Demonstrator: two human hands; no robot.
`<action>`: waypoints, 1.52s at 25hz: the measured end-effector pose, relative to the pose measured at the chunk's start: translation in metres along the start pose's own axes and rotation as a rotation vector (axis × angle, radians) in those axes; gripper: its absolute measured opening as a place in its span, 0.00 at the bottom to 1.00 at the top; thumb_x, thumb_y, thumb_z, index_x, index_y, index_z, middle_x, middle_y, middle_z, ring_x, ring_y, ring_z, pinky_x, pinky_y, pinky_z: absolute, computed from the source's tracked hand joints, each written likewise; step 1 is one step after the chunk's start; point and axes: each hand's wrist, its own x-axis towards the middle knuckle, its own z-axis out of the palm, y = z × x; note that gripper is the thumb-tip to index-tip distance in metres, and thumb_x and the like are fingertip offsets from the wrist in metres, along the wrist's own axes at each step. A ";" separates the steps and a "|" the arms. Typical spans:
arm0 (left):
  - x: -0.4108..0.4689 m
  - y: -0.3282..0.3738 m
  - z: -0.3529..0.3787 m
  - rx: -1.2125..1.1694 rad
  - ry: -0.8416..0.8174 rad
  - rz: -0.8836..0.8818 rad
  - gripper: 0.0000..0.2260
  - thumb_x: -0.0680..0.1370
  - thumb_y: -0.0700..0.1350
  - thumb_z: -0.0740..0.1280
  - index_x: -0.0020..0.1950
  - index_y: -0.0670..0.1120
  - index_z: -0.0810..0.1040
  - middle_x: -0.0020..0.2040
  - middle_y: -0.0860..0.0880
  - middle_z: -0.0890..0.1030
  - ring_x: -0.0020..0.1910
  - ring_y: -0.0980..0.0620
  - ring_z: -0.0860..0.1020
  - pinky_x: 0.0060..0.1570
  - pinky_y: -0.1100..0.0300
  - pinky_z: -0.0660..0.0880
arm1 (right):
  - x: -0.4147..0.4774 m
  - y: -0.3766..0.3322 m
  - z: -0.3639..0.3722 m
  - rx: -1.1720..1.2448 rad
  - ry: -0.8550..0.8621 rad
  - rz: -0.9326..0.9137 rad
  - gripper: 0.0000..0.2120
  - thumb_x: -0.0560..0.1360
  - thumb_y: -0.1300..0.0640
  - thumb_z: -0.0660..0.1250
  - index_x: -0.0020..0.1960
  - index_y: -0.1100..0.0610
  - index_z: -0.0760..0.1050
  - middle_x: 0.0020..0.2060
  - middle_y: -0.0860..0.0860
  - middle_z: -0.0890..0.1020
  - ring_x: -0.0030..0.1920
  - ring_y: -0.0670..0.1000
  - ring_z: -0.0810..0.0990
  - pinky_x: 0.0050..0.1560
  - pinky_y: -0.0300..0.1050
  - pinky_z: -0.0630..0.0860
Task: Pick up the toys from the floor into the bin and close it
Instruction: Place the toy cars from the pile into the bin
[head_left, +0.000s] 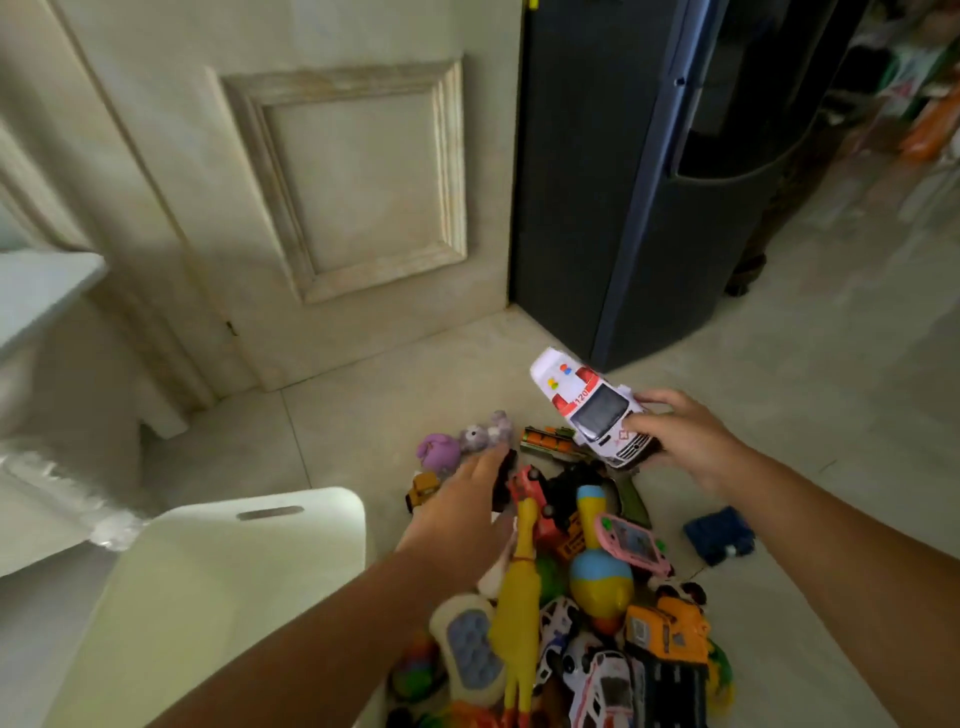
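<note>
Ambulance (587, 410) is clamped in the right hand (680, 441), raised off the floor (415, 374) for binning; left hand (462, 499) is stretched over the toys (597, 571), finger closure indiscernible.

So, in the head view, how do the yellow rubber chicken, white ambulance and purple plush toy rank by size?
1. yellow rubber chicken, though nearer the camera, so not certain
2. white ambulance
3. purple plush toy
</note>
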 end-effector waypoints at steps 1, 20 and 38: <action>-0.011 -0.005 -0.019 0.014 0.046 -0.035 0.34 0.77 0.49 0.64 0.78 0.55 0.49 0.77 0.52 0.59 0.70 0.47 0.68 0.65 0.53 0.69 | -0.018 -0.015 0.015 0.020 -0.104 0.003 0.18 0.73 0.65 0.69 0.61 0.55 0.74 0.49 0.58 0.82 0.42 0.55 0.83 0.34 0.46 0.81; -0.200 -0.214 -0.135 0.501 0.069 -0.367 0.35 0.66 0.60 0.75 0.68 0.53 0.65 0.61 0.52 0.75 0.57 0.50 0.74 0.51 0.56 0.76 | -0.198 -0.045 0.329 -1.256 -0.792 -0.532 0.42 0.67 0.46 0.74 0.73 0.54 0.58 0.67 0.50 0.66 0.63 0.54 0.71 0.58 0.46 0.72; -0.103 -0.308 0.009 0.426 0.081 -0.256 0.29 0.66 0.44 0.74 0.67 0.47 0.72 0.61 0.46 0.75 0.61 0.44 0.73 0.63 0.53 0.70 | -0.082 0.109 0.410 -1.504 -0.522 -0.568 0.31 0.71 0.56 0.72 0.68 0.57 0.60 0.63 0.56 0.68 0.60 0.58 0.73 0.57 0.49 0.74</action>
